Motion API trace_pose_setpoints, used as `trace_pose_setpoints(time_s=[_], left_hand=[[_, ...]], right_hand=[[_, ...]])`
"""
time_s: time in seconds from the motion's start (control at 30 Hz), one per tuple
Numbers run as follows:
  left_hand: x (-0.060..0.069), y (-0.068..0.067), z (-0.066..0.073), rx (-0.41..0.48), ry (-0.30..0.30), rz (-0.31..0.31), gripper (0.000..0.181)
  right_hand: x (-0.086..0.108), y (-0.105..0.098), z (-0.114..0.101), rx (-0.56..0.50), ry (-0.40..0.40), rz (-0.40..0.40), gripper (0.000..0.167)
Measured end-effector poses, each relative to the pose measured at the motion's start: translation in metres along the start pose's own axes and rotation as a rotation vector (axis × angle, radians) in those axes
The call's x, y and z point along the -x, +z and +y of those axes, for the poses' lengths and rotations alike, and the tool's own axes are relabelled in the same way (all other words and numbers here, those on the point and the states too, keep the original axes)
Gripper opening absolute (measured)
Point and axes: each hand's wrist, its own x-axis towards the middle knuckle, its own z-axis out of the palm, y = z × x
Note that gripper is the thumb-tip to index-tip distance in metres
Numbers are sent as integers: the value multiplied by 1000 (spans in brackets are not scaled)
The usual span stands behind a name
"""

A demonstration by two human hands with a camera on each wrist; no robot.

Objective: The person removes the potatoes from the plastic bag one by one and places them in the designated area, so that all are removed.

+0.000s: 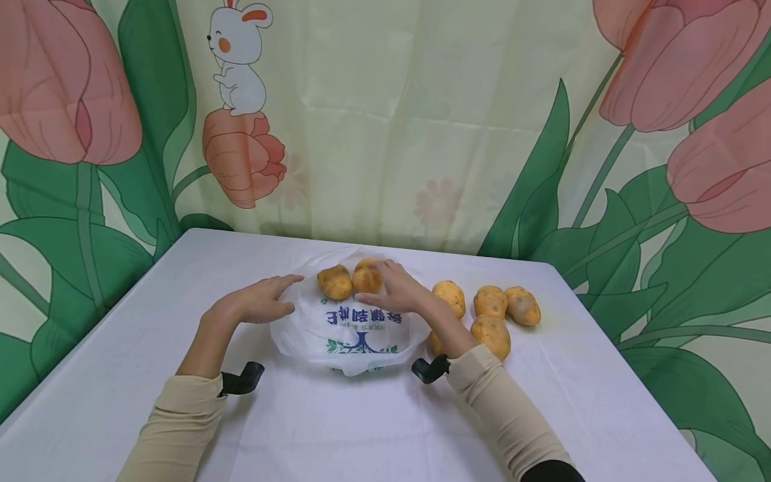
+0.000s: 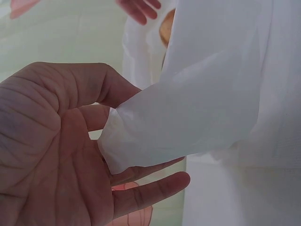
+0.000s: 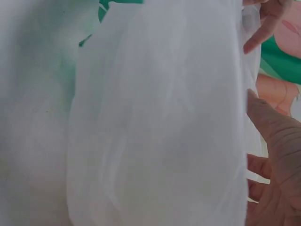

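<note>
My left hand (image 1: 255, 301) is at the left edge of a white plastic bag (image 1: 361, 328) with printed tree and lettering. Its thumb and fingers are spread apart; in the left wrist view, part of the bag (image 2: 178, 113) covers the fingertips. Two potatoes, the left one (image 1: 334, 282) and the right one (image 1: 367, 278), lie at the bag's mouth. Over the right potato is my right hand (image 1: 397, 288), fingers loosely extended; whether it touches the potato I cannot tell. Bag film (image 3: 160, 117) hides much of that hand (image 3: 277, 160) in the right wrist view.
Several more potatoes (image 1: 490, 301) sit in a group to the right of the bag, partly behind my right forearm. A white cloth (image 1: 337, 428) covers the table. Behind it hangs a curtain (image 1: 373, 134) printed with tulips and a rabbit.
</note>
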Motion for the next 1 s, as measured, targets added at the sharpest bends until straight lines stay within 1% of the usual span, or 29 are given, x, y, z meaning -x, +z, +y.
trace_pose_setpoints(time_s=[0.13, 0.23, 0.47, 0.7, 0.87, 1.0], left_hand=[[0, 0, 0, -5, 3, 1, 68], [0, 0, 0, -9, -1, -3, 68], [0, -1, -1, -19, 1, -12, 67], [2, -2, -1, -19, 3, -18, 66], [0, -1, -1, -10, -2, -21, 66], [1, -2, 0, -25, 3, -21, 66]], right_hand=[[-5, 1, -4, 12, 10, 12, 81], [-10, 2, -6, 17, 36, 32, 81], [-19, 4, -9, -11, 87, 75, 78], [-28, 7, -11, -33, 155, 87, 79], [-34, 8, -12, -5, 199, 101, 79], [-37, 9, -14, 16, 231, 115, 75]])
